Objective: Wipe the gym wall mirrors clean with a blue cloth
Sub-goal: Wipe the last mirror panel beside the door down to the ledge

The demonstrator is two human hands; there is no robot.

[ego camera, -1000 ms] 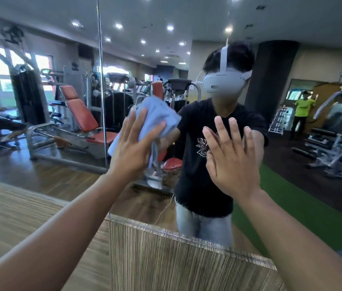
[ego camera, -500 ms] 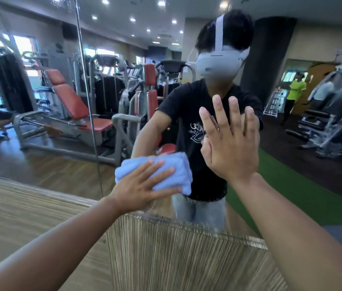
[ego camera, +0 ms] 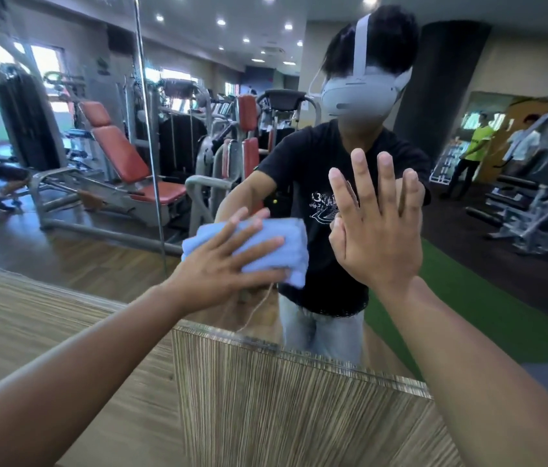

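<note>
lowered blue cloth (ego camera: 294,257) sits under flat fingers (ego camera: 255,246) of left grip (ego camera: 222,264); right grip (ego camera: 377,237) splayed.

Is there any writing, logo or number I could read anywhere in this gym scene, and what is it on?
The white print on the reflected black T-shirt: blurred, unreadable.
The gym machines: any labels are too small to read.
No other text shows.

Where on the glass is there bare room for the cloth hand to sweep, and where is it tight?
Free: the mirror left of the blue cloth, across the vertical seam; the glass above the left hand; and right of the right hand. Tight: the narrow gap between cloth and right hand, and below, near the wood-grain panel.
</note>
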